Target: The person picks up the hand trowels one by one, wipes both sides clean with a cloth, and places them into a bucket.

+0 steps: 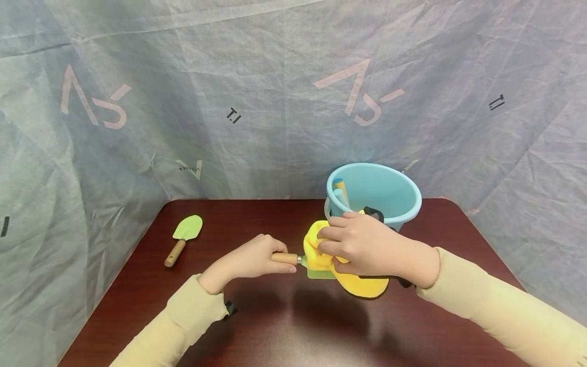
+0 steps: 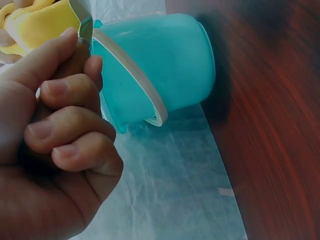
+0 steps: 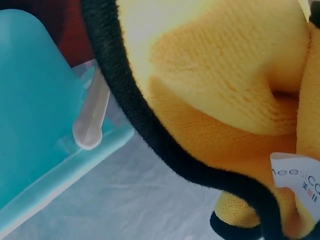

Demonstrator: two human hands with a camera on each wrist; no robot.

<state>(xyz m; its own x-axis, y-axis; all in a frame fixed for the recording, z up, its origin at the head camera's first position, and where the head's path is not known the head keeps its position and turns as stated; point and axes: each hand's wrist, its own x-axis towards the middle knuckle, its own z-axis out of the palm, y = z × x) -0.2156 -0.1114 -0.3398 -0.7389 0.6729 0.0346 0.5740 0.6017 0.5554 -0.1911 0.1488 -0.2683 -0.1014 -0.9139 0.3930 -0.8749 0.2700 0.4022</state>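
Note:
My left hand grips the wooden handle of a hand trowel over the middle of the table. The trowel's light green blade points right, mostly hidden behind a yellow cloth with dark edging. My right hand pinches that cloth against the blade. In the left wrist view, curled fingers wrap the handle, and part of the metal shows above the thumb. The cloth fills much of the right wrist view, with a white label; the right fingers are hidden there.
A light blue bucket with a pale handle stands behind my right hand, with light blue and yellow-and-blue handle-like pieces inside. A second green trowel lies at the table's left. Grey sheeting hangs behind the dark red table.

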